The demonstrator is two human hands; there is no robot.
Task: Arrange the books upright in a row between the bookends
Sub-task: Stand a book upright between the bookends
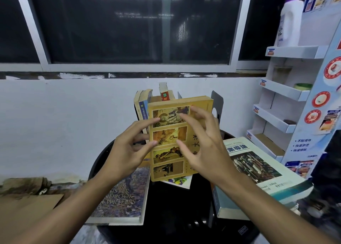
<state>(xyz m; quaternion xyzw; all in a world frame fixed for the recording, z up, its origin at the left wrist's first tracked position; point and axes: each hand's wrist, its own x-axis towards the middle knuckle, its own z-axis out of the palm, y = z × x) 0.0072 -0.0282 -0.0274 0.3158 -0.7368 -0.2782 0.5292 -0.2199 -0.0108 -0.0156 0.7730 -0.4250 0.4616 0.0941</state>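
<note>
Over the black table (175,207), two grips, left hand (127,151) and right hand (204,146), pinch one yellow book (169,135) near one bookend (217,100).

— Left hand (127,148)?
— Forearm raised, thumb and forefinger pinching the yellow picture-cover paperback book (168,170).
— Right hand (204,142)?
— Fingers spread and arched, fingertips on same book's front; grip not confirmed.

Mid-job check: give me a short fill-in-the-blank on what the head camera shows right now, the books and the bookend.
1. The book gripped by the left hand has a ____ cover.
2. The grey bookend shows just behind that book, on its ____ side.
3. The writers' handbook lies ____ on the black table.
Missing words: yellow; right; flat.
</note>
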